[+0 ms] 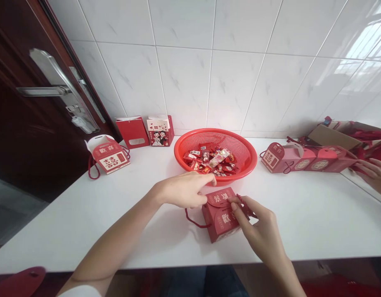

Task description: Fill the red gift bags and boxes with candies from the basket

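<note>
A red gift box [214, 229] with a rope handle and pale Chinese characters rests on the white table, its curved top flaps folded together. My right hand [256, 225] pinches the right side of its top, where the red rope [241, 200] passes close to the fingers. My left hand [184, 190] is at the box's left edge with thumb and index finger apart, and nothing shows between them. Its lower fingers are partly curled. The left rope loop [195, 223] hangs loose onto the table. Just behind stands a red plastic basket [251, 152] of wrapped candies [209, 159].
At the left are an upright rope-handled box [111, 154], a red box [133, 133] and a box with a cartoon couple [160, 134]. A row of red boxes [308, 160] and a cardboard carton [334, 135] stand right, beside another person's hand [374, 175]. A door [20, 123] borders the left.
</note>
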A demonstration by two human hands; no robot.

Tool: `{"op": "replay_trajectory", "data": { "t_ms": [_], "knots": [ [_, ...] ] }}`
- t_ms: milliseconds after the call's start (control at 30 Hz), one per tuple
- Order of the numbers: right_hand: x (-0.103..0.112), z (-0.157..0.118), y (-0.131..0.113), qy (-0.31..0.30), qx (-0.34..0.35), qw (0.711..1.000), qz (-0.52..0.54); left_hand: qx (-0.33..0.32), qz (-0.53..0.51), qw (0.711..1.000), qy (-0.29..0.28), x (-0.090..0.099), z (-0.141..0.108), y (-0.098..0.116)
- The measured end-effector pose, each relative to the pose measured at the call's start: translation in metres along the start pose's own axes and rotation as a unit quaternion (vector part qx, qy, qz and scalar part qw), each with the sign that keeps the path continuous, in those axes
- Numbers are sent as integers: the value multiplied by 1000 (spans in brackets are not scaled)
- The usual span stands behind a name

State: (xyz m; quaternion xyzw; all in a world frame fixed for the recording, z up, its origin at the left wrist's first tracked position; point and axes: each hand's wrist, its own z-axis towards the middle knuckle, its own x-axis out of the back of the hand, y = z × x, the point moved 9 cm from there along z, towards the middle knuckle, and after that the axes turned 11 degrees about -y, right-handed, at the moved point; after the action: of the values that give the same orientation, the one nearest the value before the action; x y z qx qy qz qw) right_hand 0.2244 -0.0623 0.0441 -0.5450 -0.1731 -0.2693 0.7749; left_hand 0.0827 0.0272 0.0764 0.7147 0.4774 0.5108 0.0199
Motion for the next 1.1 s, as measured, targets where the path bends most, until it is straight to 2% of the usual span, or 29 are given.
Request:
{"op": "replay_trajectory", "data": {
  "t_ms": [167, 267, 400, 467, 533, 700, 833, 1000, 1100],
  "knots": [
    [5, 5, -7, -2, 0, 1000, 14, -51, -229, 972, -2, -2, 3, 2],
    [11, 12, -18, 1, 4, 999, 36, -91, -318, 943, 23, 2, 3, 9],
    [9, 23, -33, -26, 3, 998, 58, -199, -384, 898, 82, 15, -9, 27],
    [6, 27, -36, -40, -1, 996, 76, -234, -386, 886, 108, 20, -15, 32],
    [3, 29, -37, -43, -8, 995, 94, -236, -380, 887, 117, 18, -18, 35],
    [6, 29, -31, 1, -40, 993, 110, -244, -374, 893, 61, 1, -21, 48],
    [12, 29, -30, 32, -33, 993, 112, -258, -331, 904, 78, -2, -27, 55],
    [42, 26, -19, 110, -38, 991, 68, -237, -260, 927, 133, 5, -29, 49],
    [68, 23, -4, 164, -50, 984, 44, -239, -235, 926, 172, 13, -30, 48]
  ]
}}
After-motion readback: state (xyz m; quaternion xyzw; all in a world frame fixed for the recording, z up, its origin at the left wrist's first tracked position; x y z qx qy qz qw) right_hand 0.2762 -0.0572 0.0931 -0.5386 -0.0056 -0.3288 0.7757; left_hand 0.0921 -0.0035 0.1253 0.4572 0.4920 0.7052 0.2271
